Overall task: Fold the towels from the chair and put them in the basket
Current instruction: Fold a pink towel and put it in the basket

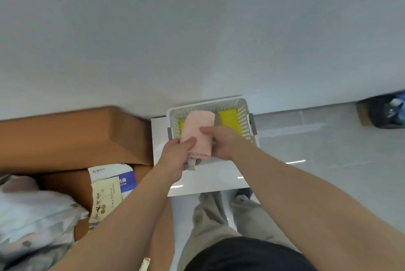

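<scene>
The folded pink towel (198, 130) is held over the white basket (245, 115), above a yellow towel (229, 117) inside. The left hand (175, 157) grips its near left edge, and the right hand (221, 143) grips the right side. It looks light and soft, likely to flop open, so the hold is best taken across all the folded layers.

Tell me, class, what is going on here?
A person holds a folded pink towel over the near side of a white basket. The left hand grips its near end and the right hand its side. Yellow cloth already lies inside the basket, which stands on a white table.
</scene>
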`<state>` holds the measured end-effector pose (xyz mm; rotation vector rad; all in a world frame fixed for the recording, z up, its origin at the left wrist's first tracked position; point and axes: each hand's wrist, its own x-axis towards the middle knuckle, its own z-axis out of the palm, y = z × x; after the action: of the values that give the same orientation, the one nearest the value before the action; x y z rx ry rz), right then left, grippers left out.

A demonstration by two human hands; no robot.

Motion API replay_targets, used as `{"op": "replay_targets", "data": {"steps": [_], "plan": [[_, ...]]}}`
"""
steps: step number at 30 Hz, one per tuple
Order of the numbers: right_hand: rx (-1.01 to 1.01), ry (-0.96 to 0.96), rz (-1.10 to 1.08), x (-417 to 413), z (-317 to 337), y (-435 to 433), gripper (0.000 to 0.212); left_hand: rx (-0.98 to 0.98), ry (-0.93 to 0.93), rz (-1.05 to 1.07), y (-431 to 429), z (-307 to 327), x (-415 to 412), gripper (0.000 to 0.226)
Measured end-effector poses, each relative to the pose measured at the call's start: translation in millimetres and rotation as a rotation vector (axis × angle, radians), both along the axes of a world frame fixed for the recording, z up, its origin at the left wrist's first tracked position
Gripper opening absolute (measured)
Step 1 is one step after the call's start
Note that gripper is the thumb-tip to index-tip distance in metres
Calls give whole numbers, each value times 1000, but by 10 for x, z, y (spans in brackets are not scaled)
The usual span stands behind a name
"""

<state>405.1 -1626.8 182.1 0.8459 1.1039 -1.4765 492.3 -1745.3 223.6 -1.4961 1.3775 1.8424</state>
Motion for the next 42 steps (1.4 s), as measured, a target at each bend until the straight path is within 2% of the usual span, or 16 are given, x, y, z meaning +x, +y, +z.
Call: {"op": "replay_targets", "data": {"steps": [1,4,6,10,15,19,21,23,26,29,32,35,39,42], "plan": [[23,35,-25,-4,-70,-33,46,-14,-22,-17,-9,-62,0,24],[100,165,-39,-63,-337,-172,79,-162,-56,-157,-55,-291,-39,36],[158,258,7,-101,-536,-273,86,-314,-55,-306,-91,-457,-80,40],[189,358,138,-142,-941,-411,77,-452,5,-475,-125,-855,-91,44],[206,406,241,21,-1558,-604,64,-526,-35,-665,-157,-1185,-39,42],[285,541,287,76,-1733,-713,50,-560,-99,-1092,-219,-1152,-61,41],[358,633,344,91,-1805,-753,45,-696,-105,-1317,-242,-1073,-96,28],[408,684,363,92,-1868,-761,34,-922,-100,-1529,-266,-1005,-170,23],[408,661,277,72,-1876,-740,18,-1229,-33,-1811,-325,-1062,-319,29],[479,754,330,114,-1917,-703,31,-1335,-49,-1983,-392,-1257,-396,38],[463,739,298,166,-1942,-667,37,-1420,-144,-2146,-445,-1485,-436,57],[453,676,320,146,-1930,-626,57,-1365,-289,-2199,-514,-1701,-482,84],[407,485,591,136,-1831,-565,84,-1321,-425,-2212,-490,-1905,-542,110],[423,420,867,171,-1790,-510,89,-1320,-483,-2288,-425,-1973,-557,114]]}}
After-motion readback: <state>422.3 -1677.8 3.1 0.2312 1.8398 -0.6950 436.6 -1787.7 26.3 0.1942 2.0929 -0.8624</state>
